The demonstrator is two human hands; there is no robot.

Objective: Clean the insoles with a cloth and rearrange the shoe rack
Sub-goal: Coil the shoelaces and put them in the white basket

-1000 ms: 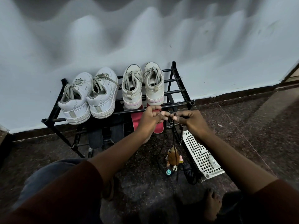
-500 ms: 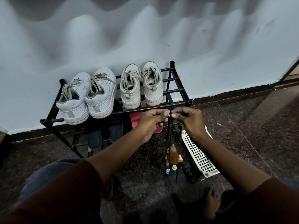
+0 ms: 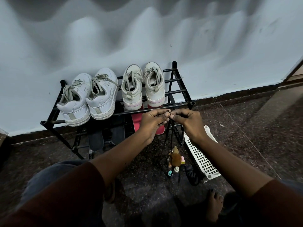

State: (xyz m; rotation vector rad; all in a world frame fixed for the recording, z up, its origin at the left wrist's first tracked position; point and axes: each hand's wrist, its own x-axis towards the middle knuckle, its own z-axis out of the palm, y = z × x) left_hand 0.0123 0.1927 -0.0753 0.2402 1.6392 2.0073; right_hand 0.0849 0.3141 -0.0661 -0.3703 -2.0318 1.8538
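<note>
Status: left hand (image 3: 152, 123) and right hand (image 3: 188, 122) meet fingertip to fingertip, both pinching a black cord (image 3: 167, 134). Its strands hang straight down below them. The shoe rack (image 3: 177, 80) is just beyond the hands, with two pairs of pale sneakers (image 3: 101, 102) on the top shelf, beyond and to the left. On the lower shelf, red insoles (image 3: 136, 123) sit behind the left hand and dark insoles (image 3: 96, 140) further left. A white perforated tray (image 3: 201, 159) lies on the floor (image 3: 246, 136) under the right wrist. Small bottles (image 3: 175, 157) stand below both hands.
</note>
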